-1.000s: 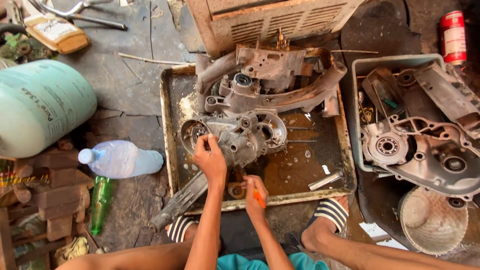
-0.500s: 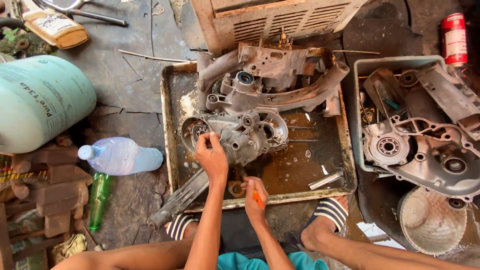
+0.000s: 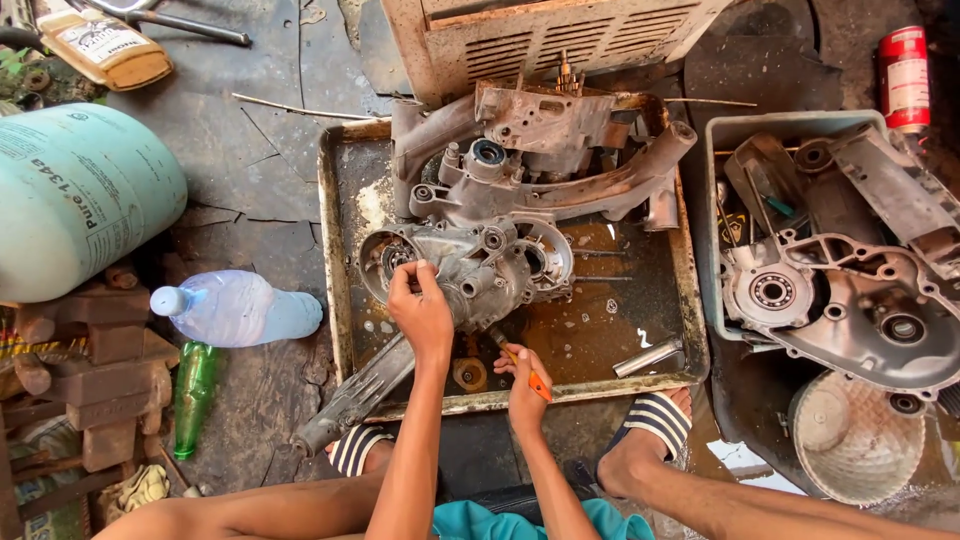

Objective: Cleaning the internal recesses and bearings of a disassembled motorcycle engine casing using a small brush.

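A greasy engine case (image 3: 480,260) lies in a rusty metal tray (image 3: 340,240), with a larger grey housing (image 3: 540,160) behind it. My left hand (image 3: 420,305) rests on the case's near left side, fingers curled against the round bearing opening. My right hand (image 3: 525,380) grips a small tool with an orange handle (image 3: 535,383); its tip points up at the case's lower edge. A round brass-coloured part (image 3: 468,374) lies in the tray between my hands.
A grey bin (image 3: 730,130) at right holds more engine covers (image 3: 850,300). A pale green gas cylinder (image 3: 80,200), a plastic water bottle (image 3: 240,308) and a green glass bottle (image 3: 190,395) lie at left. My sandalled feet (image 3: 655,420) sit at the tray's near edge.
Both hands stay on the engine case and the tool; the view has shifted slightly, nothing else has visibly moved.
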